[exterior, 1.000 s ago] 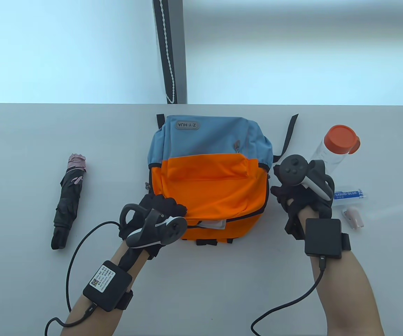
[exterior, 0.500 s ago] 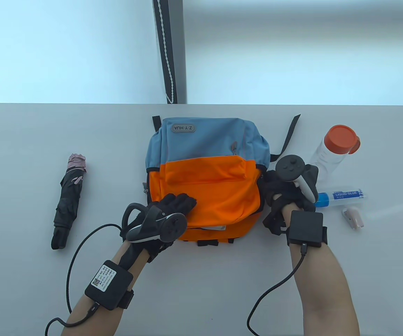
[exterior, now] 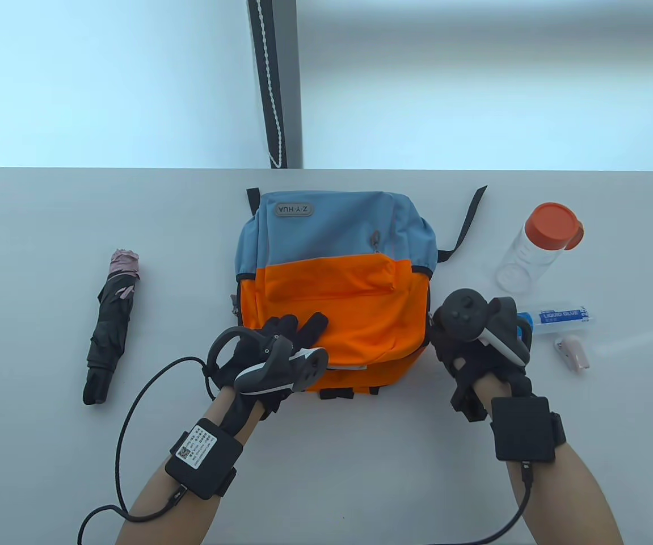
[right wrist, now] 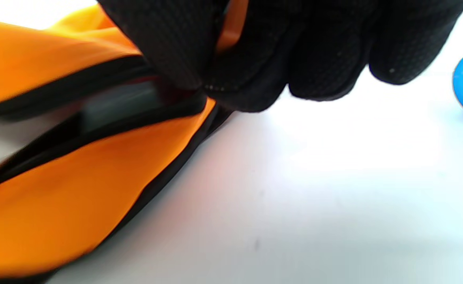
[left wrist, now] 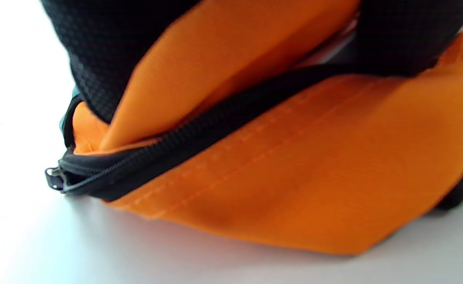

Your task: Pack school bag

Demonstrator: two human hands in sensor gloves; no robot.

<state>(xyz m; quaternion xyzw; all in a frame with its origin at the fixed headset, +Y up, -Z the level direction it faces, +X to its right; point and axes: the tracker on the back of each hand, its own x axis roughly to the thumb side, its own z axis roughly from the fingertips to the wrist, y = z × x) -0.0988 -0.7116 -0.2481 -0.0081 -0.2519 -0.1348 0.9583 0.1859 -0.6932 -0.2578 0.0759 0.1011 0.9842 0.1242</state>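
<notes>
Open table (exterior: 37, 238) left of umbrella (exterior: 112, 326); glue (exterior: 559, 316) beside right hand (exterior: 476, 346).

This looks like a plain recording room or lab rather than a home. The table (exterior: 48, 284) is bare, pale grey and unmarked, set against a blank, light wall (exterior: 105, 85). A dark vertical strip (exterior: 281, 85) with a white bead cord (exterior: 269, 85) runs down that wall, like a window blind's fitting. Black sensor boxes (exterior: 204, 458) with cables (exterior: 127, 409) are strapped to both forearms, behind the fingers, which suits a data-capture setup.
</notes>
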